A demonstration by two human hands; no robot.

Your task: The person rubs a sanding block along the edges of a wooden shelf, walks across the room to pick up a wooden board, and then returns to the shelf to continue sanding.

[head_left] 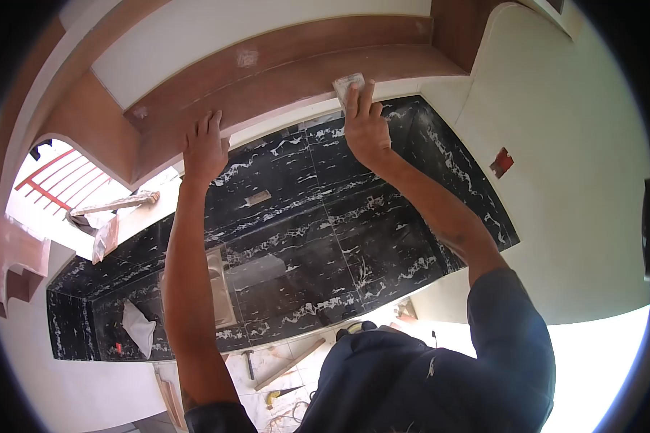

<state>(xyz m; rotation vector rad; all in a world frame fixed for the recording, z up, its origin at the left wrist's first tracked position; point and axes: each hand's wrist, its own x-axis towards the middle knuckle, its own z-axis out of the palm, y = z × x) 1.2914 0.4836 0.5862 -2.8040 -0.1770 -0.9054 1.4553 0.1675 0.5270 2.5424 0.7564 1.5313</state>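
Note:
My left hand (pixel 206 148) is closed over the front edge of a brown wooden shelf (pixel 289 83), fingers on its surface and thumb near the edge. Farther right, my right hand (pixel 367 133) presses a pale, dusty, flat piece that looks like folded sandpaper (pixel 349 85) against the same shelf near its edge. Its fingers lie over the piece and partly hide it. Whitish dusty patches mark the wood behind.
Below is a black, white-veined counter (pixel 289 281) with a steel sink (pixel 220 289) partly behind my left arm. A white cloth-like piece (pixel 138 329) lies at left. A hammer (pixel 248 364) and a yellow-handled saw (pixel 274 396) lie on the floor. A red wall box (pixel 501 163) is at right.

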